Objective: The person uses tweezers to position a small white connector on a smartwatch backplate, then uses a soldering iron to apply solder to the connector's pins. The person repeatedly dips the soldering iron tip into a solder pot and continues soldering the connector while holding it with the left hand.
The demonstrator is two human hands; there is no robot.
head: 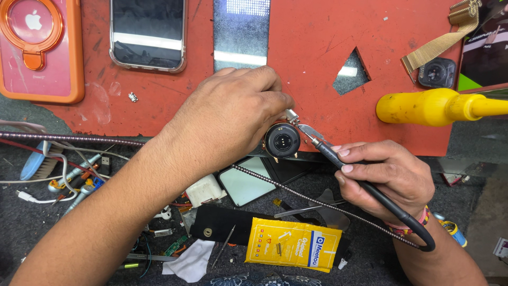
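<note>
My left hand (227, 119) grips a small round black watch body (282, 141), back side up, holding it just over the front edge of a red work mat (312, 63). My right hand (389, 177) holds a thin black pen-like tool (338, 161) with a cable trailing from its rear. The tool's metal tip (304, 128) touches the upper right edge of the watch body, next to my left fingertips.
On the mat lie a phone in a clear case (148, 34), an orange phone case (39, 50), a gold mesh strap (439, 45) and a small black square part (436, 72). A yellow handle (428, 107) juts in at right. Below are a yellow packet (293, 244), tweezers (304, 210), cables and tools.
</note>
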